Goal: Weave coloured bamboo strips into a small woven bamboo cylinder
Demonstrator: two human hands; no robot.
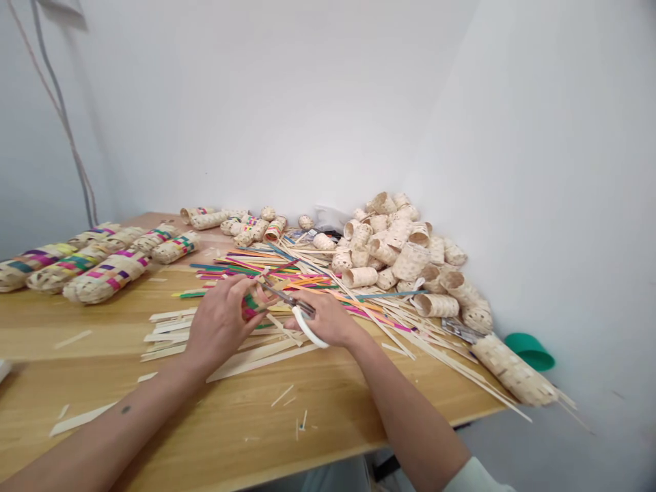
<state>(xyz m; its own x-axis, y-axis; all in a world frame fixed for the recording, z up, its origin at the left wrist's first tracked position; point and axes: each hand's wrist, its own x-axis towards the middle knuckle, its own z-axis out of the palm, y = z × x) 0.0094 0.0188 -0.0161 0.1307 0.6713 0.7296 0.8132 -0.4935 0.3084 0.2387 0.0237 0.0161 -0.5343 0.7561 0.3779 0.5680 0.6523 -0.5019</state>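
Observation:
My left hand (pixel 220 311) is wrapped round a small woven piece (pixel 251 305) with pink and green strips, most of it hidden by my fingers. In my right hand (pixel 328 318) are scissors (pixel 307 328) with white handles. Their blades point left and meet the upper edge of the woven piece; whether a strip lies between them I cannot tell. Below and around both hands lie loose pale flat strips (pixel 266 355). Behind them spread coloured strips (pixel 307 280) in pink, orange, green and blue.
Finished-looking woven tubes with coloured bands (pixel 110 275) lie at the left. Plain woven pieces (pixel 389 246) are heaped at the back right by the wall. A long woven tube (pixel 515 369) and a green cup-like object (pixel 530 350) sit near the table's right edge. Small offcuts (pixel 302 420) dot the front.

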